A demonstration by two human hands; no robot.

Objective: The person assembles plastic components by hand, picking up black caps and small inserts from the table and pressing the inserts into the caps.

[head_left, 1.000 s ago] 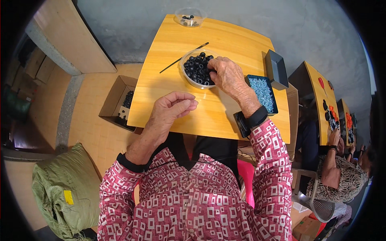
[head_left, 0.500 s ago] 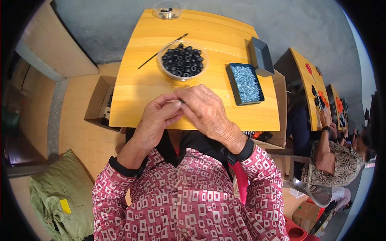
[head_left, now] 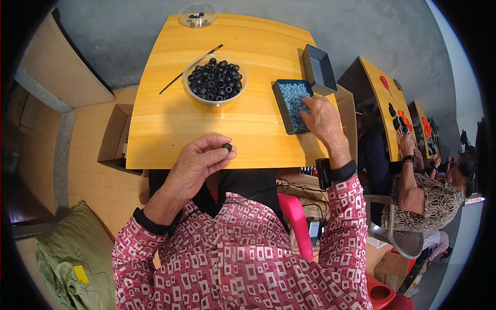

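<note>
My left hand is closed, its thumb and fingertips pinching a small round black bead above the table's near edge. My right hand reaches over a dark shallow tray filled with tiny shiny blue-silver pieces. Thumb and index finger look apart there, with the fingertips at the pieces; the other fingers are partly hidden. Beyond my left hand stands a clear round bowl heaped with black beads, several showing a hole.
A thin black stick lies beside the bowl on the wooden table. An empty dark tray adjoins the filled one. A clear tub sits at the far left corner. Cardboard boxes flank the table; another person works at the right.
My hands have parted. The right one has moved away to the tray of tiny pieces, while the left keeps the bead near the table's front edge. The view has shifted slightly.
</note>
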